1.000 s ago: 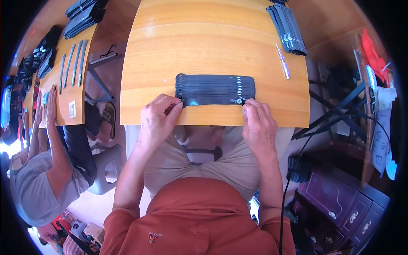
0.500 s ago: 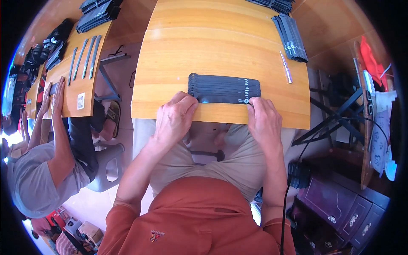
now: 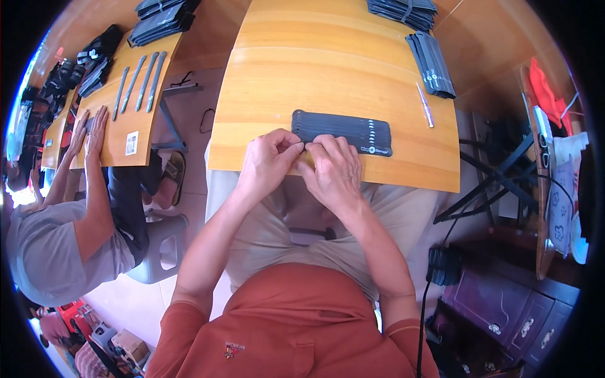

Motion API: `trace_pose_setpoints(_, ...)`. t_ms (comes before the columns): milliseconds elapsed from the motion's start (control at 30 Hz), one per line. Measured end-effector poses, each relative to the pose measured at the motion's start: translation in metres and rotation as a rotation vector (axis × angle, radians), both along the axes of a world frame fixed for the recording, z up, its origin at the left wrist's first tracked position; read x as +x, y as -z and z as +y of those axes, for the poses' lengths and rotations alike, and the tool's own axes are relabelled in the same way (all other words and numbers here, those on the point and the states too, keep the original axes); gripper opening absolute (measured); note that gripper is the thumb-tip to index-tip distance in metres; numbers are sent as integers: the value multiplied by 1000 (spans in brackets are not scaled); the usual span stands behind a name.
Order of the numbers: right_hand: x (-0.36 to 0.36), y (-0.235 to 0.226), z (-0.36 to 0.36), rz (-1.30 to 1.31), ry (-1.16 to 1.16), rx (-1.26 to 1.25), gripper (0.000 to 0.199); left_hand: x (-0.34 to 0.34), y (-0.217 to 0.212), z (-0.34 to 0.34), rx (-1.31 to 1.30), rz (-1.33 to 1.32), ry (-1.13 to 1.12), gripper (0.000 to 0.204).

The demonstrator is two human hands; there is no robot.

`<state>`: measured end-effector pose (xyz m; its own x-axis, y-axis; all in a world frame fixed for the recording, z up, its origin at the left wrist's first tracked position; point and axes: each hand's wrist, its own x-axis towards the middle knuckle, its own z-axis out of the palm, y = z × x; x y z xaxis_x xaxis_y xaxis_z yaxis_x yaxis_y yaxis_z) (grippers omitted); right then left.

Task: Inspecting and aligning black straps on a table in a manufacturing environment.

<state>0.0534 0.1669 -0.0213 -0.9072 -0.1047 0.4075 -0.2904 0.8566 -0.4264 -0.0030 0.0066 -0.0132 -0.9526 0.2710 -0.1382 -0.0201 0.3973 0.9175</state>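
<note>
A row of overlapping flat black strips [image 3: 353, 131] lies near the front edge of a wooden table [image 3: 334, 69]. My left hand [image 3: 270, 162] and my right hand [image 3: 333, 171] meet at the left end of that row, fingertips pinched together on the nearest strip. The pinched part is mostly hidden under my fingers. Both hands rest on the table's front edge, over my lap.
More black strips [image 3: 432, 64] are fanned at the table's right, another pile [image 3: 403, 9] at the back. A thin pen-like tool [image 3: 424, 104] lies beside them. At the left, another person's hands [image 3: 88, 129] rest on a second table [image 3: 123, 120] with long dark strips.
My hands were spread at the two ends of the strip row; now both have come together at its left end. The view has shifted, so the table sits further right.
</note>
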Motion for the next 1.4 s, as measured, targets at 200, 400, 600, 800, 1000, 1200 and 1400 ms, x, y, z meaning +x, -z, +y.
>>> trace_pose_setpoints(200,-2,7,-11,65,75,-71,13,3,4,-8,22,112,73,17)
trace_pose_setpoints(400,-4,13,-7,73,107,-194,8,5,16,-10,-72,438,85,17)
trace_pose_setpoints(600,-6,7,-5,4,155,-211,8,8,18,-3,-209,617,145,16)
trace_pose_setpoints(800,-2,12,10,43,213,-258,7,12,11,1,-380,761,211,11)
trace_pose_setpoints(1000,19,7,68,79,465,-403,9,11,11,0,-383,785,240,11)
trace_pose_setpoints(1200,66,4,169,160,819,-393,17,12,6,0,-381,761,238,11)
trace_pose_setpoints(1400,129,-16,260,437,1102,-599,17,13,11,3,-399,817,226,14)
